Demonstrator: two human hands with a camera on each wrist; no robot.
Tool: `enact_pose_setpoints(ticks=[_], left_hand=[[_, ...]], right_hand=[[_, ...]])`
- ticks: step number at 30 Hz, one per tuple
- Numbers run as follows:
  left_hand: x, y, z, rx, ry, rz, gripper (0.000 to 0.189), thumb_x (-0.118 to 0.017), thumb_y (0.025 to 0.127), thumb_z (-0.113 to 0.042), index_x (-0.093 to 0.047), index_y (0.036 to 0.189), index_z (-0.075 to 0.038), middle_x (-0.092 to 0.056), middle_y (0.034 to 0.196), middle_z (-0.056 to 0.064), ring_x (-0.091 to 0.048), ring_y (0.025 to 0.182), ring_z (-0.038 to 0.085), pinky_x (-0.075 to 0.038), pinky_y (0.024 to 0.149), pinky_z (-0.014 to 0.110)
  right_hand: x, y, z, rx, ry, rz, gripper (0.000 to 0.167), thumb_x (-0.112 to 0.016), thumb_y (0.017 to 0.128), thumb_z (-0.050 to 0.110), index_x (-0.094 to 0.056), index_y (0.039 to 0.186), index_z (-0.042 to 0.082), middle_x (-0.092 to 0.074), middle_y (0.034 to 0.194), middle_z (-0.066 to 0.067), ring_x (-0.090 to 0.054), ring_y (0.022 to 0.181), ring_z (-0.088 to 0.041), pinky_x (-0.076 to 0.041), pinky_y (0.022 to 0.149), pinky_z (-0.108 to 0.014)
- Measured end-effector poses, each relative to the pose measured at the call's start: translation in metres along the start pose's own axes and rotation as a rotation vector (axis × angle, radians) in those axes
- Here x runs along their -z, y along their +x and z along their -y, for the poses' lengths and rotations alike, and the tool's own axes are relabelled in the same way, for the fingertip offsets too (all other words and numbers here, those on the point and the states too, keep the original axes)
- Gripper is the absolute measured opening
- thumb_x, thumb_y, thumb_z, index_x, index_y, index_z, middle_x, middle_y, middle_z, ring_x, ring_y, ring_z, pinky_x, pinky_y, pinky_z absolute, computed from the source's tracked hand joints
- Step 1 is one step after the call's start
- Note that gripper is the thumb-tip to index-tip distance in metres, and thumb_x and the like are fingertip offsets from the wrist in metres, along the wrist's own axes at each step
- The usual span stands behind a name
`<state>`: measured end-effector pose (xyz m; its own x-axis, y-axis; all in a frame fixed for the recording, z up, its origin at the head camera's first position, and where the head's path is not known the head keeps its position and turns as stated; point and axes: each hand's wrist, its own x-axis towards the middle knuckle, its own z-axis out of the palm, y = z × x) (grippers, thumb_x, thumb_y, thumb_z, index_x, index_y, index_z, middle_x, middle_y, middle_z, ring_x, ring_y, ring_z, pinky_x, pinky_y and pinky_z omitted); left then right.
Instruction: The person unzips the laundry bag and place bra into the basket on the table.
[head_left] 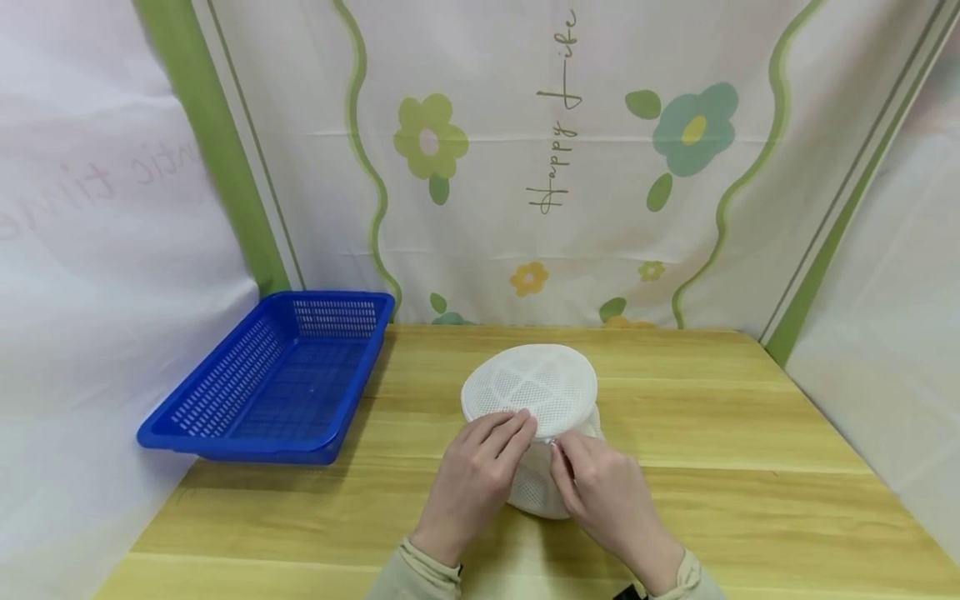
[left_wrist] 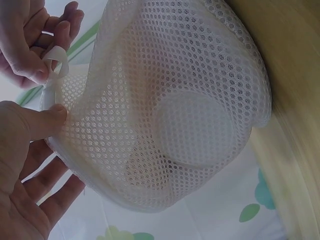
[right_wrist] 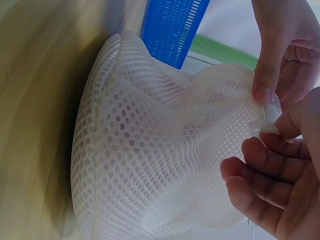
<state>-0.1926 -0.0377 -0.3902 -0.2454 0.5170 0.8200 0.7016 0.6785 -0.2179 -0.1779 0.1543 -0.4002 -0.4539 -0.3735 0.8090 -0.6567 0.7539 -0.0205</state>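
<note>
A white mesh laundry bag point(head_left: 534, 385) stands on the table with its round, flat top facing up. My left hand point(head_left: 477, 473) grips the top rim at the near left, thumb below and fingers over the edge. At the near right of that rim, my right hand point(head_left: 609, 493) pinches a small white zipper tab point(right_wrist: 260, 126) between thumb and forefinger. The wrist views show the mesh side point(left_wrist: 115, 120) bulging and creased. A pale round shape point(left_wrist: 195, 127) shows through the mesh; what it is, I cannot tell.
A blue plastic basket point(head_left: 330, 446) with slotted walls stands on the left of the wooden table point(head_left: 712, 517). Printed cloth point(head_left: 487, 208) hangs behind the table and along both sides.
</note>
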Motion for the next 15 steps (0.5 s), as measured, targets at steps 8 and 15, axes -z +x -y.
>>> enact_pose_setpoints(ticks=[8,15], left_hand=[[0.0021,0.0002,-0.0015,0.022,-0.009,0.027,0.04,-0.031,0.107,-0.005,-0.07,0.116,-0.002,-0.069,0.115,0.008,-0.063,0.101,0.02,-0.052,0.091,0.03],[0.0014,0.0013,-0.0014,0.018,-0.017,0.003,0.036,-0.036,0.105,-0.004,-0.071,0.112,-0.003,-0.07,0.111,0.008,-0.064,0.097,0.02,-0.054,0.087,0.03]], right_hand=[[0.0025,0.0012,0.0008,0.004,0.018,0.008,0.026,-0.045,0.099,0.021,-0.058,0.079,0.01,-0.05,0.064,0.007,-0.042,0.051,-0.003,-0.035,0.038,-0.015],[0.0054,0.0004,0.0,0.004,0.013,0.016,0.015,-0.052,0.092,0.016,-0.061,0.083,0.009,-0.055,0.068,0.005,-0.048,0.054,-0.005,-0.04,0.039,-0.019]])
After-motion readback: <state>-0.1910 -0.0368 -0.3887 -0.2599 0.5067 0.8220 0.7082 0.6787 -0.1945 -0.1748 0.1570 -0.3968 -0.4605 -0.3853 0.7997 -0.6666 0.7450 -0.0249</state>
